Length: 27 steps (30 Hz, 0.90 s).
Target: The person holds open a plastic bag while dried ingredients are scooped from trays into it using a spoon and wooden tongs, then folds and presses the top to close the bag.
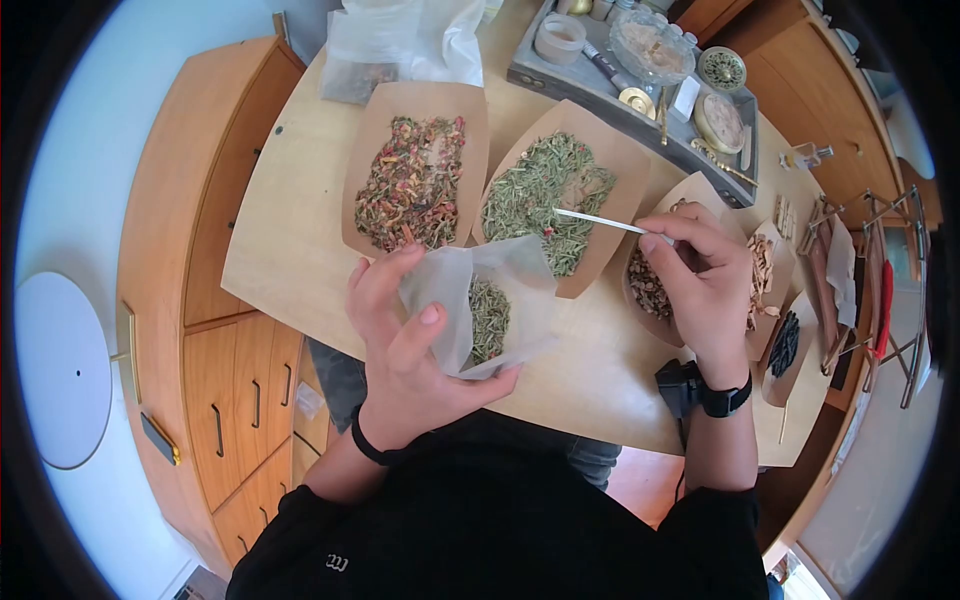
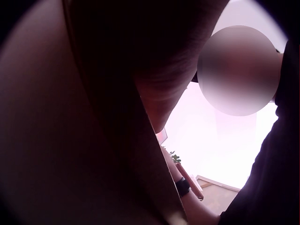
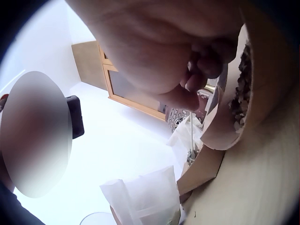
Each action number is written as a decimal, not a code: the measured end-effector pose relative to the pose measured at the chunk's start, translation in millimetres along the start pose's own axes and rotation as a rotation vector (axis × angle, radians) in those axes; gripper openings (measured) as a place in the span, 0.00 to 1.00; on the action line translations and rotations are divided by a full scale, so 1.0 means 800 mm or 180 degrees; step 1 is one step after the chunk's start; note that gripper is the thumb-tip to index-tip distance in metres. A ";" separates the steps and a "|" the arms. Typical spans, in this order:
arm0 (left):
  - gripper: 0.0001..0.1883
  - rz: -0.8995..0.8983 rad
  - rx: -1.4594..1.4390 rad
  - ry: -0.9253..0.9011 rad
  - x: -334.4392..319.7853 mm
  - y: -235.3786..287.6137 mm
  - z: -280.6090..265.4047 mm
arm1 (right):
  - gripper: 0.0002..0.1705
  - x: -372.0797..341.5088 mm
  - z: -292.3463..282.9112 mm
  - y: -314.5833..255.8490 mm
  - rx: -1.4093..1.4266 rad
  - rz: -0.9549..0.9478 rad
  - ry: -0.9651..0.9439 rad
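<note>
In the head view, the left grip (image 1: 405, 360) held a translucent pouch (image 1: 530, 305), part-filled with dried herbs (image 1: 488, 320), near the front edge of the bench (image 1: 300, 220); the right grip (image 1: 705, 275) pinched a thin white stick (image 1: 600, 220), its tip in a paper tray (image 1: 622, 185). The pouch looked light, soft and easily crumpled, best held by its sides; the stick seemed stiff. A small mark on the shirt (image 1: 500, 530) resembled an "m". The dark left-wrist view left that grip untellable. The right-wrist view showed the pouch upright, without readable writing.
</note>
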<state>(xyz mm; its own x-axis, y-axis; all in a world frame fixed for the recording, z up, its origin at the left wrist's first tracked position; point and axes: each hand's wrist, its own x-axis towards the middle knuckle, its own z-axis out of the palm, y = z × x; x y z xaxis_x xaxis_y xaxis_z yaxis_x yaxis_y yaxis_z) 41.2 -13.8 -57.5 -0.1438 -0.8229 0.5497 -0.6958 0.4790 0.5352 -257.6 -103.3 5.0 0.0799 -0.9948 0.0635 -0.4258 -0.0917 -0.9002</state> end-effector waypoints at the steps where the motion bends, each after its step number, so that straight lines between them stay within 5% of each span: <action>1: 0.76 0.0004 -0.0004 0.0002 0.000 0.000 0.000 | 0.09 0.000 -0.003 0.001 -0.0004 -0.0002 0.0005; 7: 0.75 -0.0029 0.0100 0.0069 0.000 0.002 0.000 | 0.10 -0.012 -0.017 -0.019 0.0260 -0.0225 -0.0081; 11: 0.75 -0.0025 0.0087 0.0043 0.001 0.003 0.001 | 0.11 -0.013 -0.013 -0.037 -0.0134 -0.0963 -0.0456; 14: 0.75 -0.0018 0.0095 0.0021 0.001 0.002 0.000 | 0.11 -0.007 -0.022 -0.028 -0.0698 -0.1024 0.0256; 19: 0.75 -0.0014 0.0093 0.0024 0.002 0.003 0.000 | 0.10 0.006 -0.024 -0.017 -0.1758 -0.0816 0.0534; 27: 0.75 -0.0045 -0.0013 0.0033 0.001 0.001 0.003 | 0.10 -0.002 0.006 -0.009 -0.0416 0.0030 -0.0284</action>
<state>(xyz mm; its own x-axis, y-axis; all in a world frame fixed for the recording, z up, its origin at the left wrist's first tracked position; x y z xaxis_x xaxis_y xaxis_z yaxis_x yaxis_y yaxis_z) 38.7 -14.4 -58.0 -0.1267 -0.8264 0.5486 -0.6948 0.4687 0.5455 -250.6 -100.8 9.0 0.1527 -0.9882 0.0117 -0.5401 -0.0933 -0.8364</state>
